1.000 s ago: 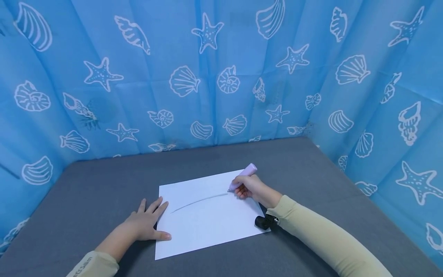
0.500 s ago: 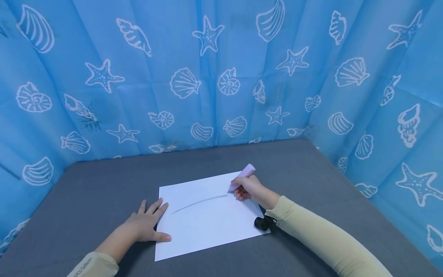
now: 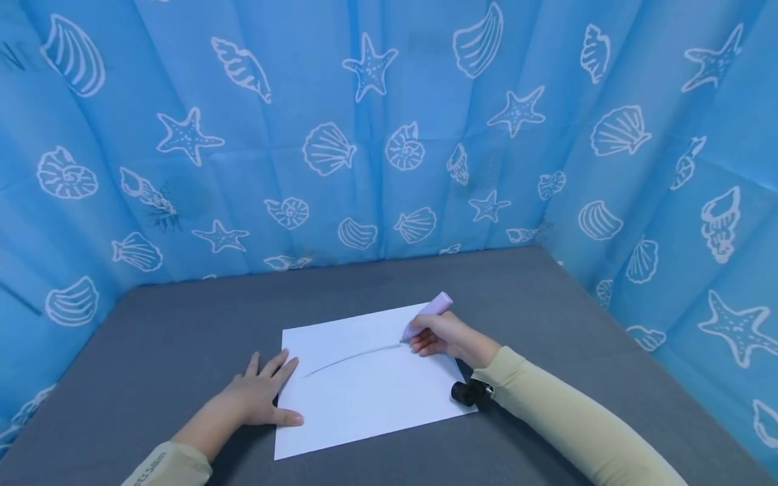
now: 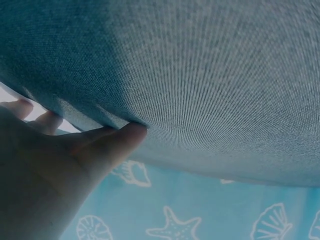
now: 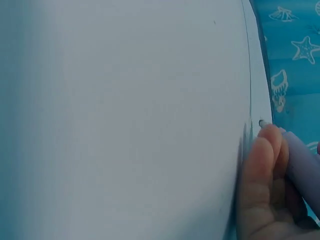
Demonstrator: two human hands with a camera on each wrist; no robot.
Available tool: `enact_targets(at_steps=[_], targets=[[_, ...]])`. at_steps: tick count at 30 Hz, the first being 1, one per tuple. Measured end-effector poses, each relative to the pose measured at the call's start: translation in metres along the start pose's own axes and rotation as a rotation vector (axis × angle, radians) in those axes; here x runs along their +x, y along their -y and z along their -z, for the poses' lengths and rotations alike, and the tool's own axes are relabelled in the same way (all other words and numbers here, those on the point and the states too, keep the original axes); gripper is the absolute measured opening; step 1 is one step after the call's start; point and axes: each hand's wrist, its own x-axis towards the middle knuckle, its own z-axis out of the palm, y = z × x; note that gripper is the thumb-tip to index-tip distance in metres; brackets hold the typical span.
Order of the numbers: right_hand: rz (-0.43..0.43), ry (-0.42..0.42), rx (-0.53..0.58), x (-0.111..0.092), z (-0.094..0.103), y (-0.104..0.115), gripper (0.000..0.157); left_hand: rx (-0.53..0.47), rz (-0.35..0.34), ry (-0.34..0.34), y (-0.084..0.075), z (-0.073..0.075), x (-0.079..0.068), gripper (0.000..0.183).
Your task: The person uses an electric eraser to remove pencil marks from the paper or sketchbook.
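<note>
Evidently a drawing stroke is in progress: the right hand (image 3: 448, 335) pinches a plump, smooth lilac pen (image 3: 430, 314), its nib (image 5: 262, 123) by the right end of a thin, arched grey line (image 3: 352, 357) on white paper (image 3: 365, 408); contact is unclear. The left hand (image 3: 258, 397), fingers spread and gripping nothing, rests across the paper's left edge. Extending the line would probably call for steady paper and light pressure. The grey tabletop (image 3: 182, 337) looks finely ribbed, like cloth.

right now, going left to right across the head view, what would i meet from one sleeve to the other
Left sleeve → left hand → curved drawn line → lilac pen in the grip of the right hand → right sleeve
</note>
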Motion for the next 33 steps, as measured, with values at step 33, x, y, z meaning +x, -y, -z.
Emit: enact_targets(at_steps=[33], targets=[[0.015, -0.042, -0.104, -0.0009, -0.0046, 0.0028, 0.022, -0.001, 0.002, 0.024, -0.0044, 0.0056, -0.0023, 0.108]])
